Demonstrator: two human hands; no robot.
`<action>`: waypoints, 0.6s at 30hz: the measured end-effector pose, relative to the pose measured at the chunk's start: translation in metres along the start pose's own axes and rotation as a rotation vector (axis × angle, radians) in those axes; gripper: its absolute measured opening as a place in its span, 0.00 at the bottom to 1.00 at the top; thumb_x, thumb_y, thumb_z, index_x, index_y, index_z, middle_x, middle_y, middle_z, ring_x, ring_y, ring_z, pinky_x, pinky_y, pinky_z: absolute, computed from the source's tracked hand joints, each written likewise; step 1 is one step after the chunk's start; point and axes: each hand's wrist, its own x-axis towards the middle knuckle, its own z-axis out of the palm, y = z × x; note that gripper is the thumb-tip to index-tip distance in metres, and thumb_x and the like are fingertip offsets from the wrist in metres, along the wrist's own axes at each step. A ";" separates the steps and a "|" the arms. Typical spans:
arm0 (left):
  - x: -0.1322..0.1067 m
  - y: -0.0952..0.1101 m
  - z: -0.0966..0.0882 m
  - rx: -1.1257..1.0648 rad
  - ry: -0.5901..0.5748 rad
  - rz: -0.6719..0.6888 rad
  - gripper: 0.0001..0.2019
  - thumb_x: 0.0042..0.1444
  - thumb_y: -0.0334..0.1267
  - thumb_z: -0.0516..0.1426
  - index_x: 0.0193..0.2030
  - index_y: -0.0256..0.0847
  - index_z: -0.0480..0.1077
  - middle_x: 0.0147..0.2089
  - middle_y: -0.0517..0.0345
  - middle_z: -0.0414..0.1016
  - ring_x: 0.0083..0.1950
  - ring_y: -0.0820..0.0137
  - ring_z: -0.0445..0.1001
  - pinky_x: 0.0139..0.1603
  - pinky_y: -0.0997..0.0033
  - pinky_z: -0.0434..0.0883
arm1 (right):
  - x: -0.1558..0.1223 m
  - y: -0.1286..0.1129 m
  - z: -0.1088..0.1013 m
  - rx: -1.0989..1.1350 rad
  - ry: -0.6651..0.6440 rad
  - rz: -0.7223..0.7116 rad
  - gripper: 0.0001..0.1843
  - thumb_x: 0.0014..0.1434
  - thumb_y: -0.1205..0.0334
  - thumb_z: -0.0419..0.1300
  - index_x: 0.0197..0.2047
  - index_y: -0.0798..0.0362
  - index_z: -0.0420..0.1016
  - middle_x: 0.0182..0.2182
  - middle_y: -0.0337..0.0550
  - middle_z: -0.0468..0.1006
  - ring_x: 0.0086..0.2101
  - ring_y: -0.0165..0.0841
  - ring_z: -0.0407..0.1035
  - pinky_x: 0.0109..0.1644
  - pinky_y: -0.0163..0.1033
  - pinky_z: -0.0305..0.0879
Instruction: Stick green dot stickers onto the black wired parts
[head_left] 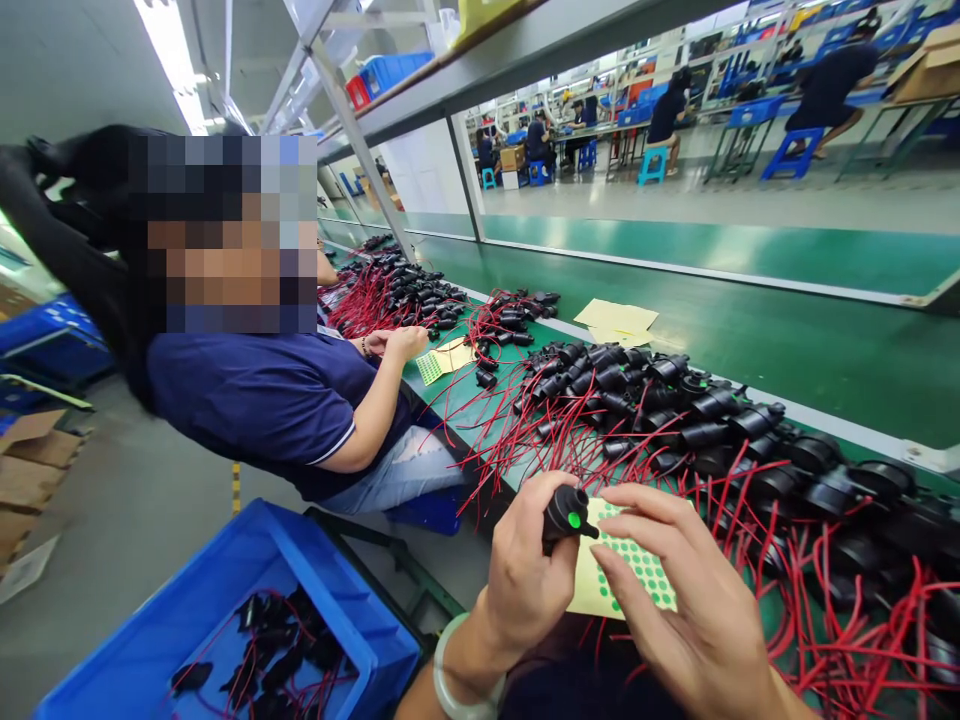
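Note:
My left hand (529, 565) is wrapped round a small black pump (564, 512), a round part with a short spout pointing right. A round green sticker (574, 520) is on its end face. Close beside the spout is my right hand (675, 590), its thumb and fingers spread apart with nothing seen between them. Beneath both hands lies a pale yellow sheet (641, 565) bearing rows of green dot stickers, partly covered by the fingers. A big heap of similar black pumps (697, 405) with red wires stretches along the green bench behind and to the right.
At my lower left stands a blue bin (360, 620) with several black pumps inside. A co-worker (262, 400) sits on the left, hands over another sticker sheet (442, 360). Yellow paper (616, 318) lies on the green surface (720, 350) beyond the heap. A shelf beam (510, 70) crosses overhead.

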 end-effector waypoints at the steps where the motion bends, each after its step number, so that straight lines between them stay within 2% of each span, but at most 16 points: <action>1: 0.000 0.001 0.001 -0.003 -0.001 0.012 0.24 0.52 0.23 0.53 0.56 0.42 0.60 0.47 0.51 0.74 0.48 0.67 0.75 0.51 0.69 0.73 | 0.002 0.000 0.002 0.044 0.005 0.036 0.10 0.62 0.70 0.57 0.48 0.54 0.67 0.46 0.50 0.69 0.48 0.35 0.66 0.50 0.39 0.68; 5: -0.002 0.002 0.003 -0.013 -0.006 0.030 0.23 0.56 0.24 0.52 0.58 0.42 0.59 0.47 0.49 0.73 0.47 0.67 0.75 0.48 0.69 0.74 | 0.007 0.003 0.012 0.263 -0.029 0.210 0.04 0.64 0.66 0.56 0.43 0.51 0.65 0.45 0.46 0.70 0.48 0.34 0.67 0.49 0.38 0.69; 8: -0.002 0.002 0.002 -0.007 -0.028 -0.010 0.22 0.55 0.24 0.51 0.57 0.42 0.59 0.46 0.51 0.73 0.46 0.68 0.76 0.48 0.70 0.74 | 0.004 0.006 0.016 0.352 -0.059 0.261 0.05 0.64 0.66 0.55 0.44 0.49 0.65 0.46 0.44 0.69 0.48 0.32 0.66 0.50 0.35 0.68; 13: -0.001 0.001 0.003 0.035 -0.034 -0.002 0.23 0.54 0.23 0.52 0.57 0.41 0.59 0.47 0.51 0.73 0.47 0.69 0.75 0.49 0.73 0.73 | 0.000 0.008 0.009 0.260 -0.061 0.129 0.13 0.63 0.74 0.53 0.48 0.50 0.66 0.48 0.45 0.68 0.50 0.30 0.65 0.54 0.33 0.65; 18: 0.000 -0.002 0.007 0.097 -0.002 0.078 0.24 0.55 0.23 0.52 0.58 0.39 0.58 0.47 0.49 0.73 0.48 0.68 0.75 0.50 0.73 0.73 | 0.001 0.008 0.008 0.160 -0.055 0.046 0.14 0.62 0.76 0.53 0.49 0.54 0.68 0.50 0.49 0.67 0.51 0.30 0.65 0.56 0.31 0.64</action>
